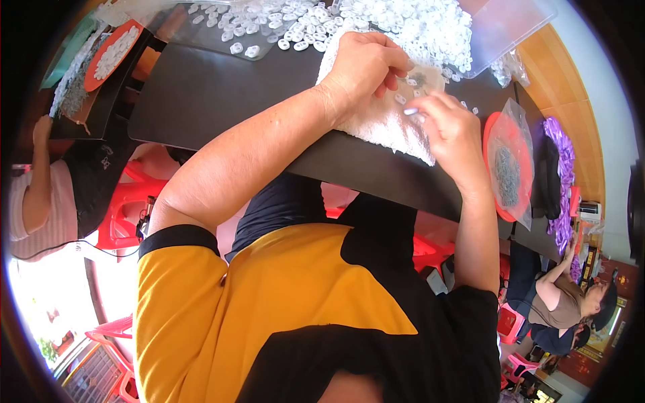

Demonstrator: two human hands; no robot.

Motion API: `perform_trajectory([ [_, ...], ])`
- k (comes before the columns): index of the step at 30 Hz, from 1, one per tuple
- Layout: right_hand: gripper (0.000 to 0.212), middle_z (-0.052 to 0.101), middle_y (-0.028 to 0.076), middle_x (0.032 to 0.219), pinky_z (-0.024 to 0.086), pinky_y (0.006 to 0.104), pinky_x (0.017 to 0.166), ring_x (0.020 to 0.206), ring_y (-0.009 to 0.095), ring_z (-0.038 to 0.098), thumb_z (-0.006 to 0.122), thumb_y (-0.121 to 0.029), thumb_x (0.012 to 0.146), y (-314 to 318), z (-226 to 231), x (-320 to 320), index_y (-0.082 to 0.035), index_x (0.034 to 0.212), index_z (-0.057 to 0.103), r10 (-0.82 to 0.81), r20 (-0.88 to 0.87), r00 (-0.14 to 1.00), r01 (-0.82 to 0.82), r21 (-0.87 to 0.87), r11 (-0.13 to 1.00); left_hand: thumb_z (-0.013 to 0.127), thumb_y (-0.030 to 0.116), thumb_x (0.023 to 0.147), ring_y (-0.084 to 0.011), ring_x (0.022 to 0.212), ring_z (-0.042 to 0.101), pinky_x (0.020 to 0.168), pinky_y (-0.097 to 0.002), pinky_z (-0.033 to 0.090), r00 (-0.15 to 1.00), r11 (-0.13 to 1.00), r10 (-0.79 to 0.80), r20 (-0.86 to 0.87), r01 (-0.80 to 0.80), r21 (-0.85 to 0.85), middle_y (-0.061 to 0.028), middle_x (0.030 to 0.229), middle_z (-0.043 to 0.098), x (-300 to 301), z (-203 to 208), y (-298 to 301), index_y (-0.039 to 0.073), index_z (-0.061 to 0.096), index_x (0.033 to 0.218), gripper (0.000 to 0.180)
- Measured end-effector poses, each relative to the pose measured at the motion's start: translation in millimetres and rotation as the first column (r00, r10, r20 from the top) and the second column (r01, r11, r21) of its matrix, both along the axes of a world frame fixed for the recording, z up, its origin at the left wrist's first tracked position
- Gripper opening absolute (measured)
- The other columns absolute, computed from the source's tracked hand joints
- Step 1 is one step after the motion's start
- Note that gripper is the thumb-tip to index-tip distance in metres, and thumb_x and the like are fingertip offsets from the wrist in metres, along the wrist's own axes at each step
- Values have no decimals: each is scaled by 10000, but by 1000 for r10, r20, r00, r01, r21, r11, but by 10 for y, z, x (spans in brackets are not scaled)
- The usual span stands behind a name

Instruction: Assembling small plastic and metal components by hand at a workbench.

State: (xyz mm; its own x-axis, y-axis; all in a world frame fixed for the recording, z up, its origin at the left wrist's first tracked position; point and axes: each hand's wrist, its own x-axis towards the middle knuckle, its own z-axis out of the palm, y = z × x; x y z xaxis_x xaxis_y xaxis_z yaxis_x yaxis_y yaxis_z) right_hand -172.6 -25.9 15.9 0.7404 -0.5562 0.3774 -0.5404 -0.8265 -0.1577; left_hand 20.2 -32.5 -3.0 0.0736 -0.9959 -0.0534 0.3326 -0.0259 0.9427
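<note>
A white towel (pixel 376 127) lies over the near edge of the dark table, with a pale, see-through sheet or bag (pixel 430 76) on its upper right part. My left hand (pixel 366 70) is over the towel, its fingers bent in and thumb and fingertips together; anything between them is hidden. To its right, my right hand (pixel 447 124) is closed, slightly blurred, with a pale spot at its fingertips that I cannot make out. A few small white plastic pieces (pixel 400 99) lie on the towel between the hands. Beyond the hands, many similar white pieces (pixel 410 27) form a heap.
More white pieces spread over a clear plastic sheet (pixel 235 40). Right of my right arm, a red tray (pixel 494 144) holds a bag of small grey metal parts (pixel 507 176). Purple strapping (pixel 559 181) lies beyond. Other people sit at the left and right.
</note>
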Motion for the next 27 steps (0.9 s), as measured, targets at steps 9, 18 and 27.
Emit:
perform_trajectory([
  [9,107,667,128,848,503,450,634,730,342,648,606,-156,844,68,-22,25,-51,831,621,-343,-95,935,338,-61,939,676,44,786,-115,536,539,451,-249,396,999,1000,1,34,-1,7,-81,716,638,-3,-21,3,-30,661,826,86],
  [18,50,615,92,792,486,429,661,745,308,621,641,-101,778,135,-64,242,-60,795,619,-141,-12,990,137,-181,974,683,18,779,-117,540,557,447,-240,408,1000,1000,-15,-9,15,-8,-94,715,647,1,6,16,-35,656,825,74],
  [27,72,693,83,833,501,296,704,703,224,626,612,-108,918,-215,55,100,-71,945,668,-494,457,740,-12,743,669,684,16,783,-131,549,582,448,-240,417,997,996,-74,28,75,-50,-125,739,671,5,59,31,-43,648,838,88],
])
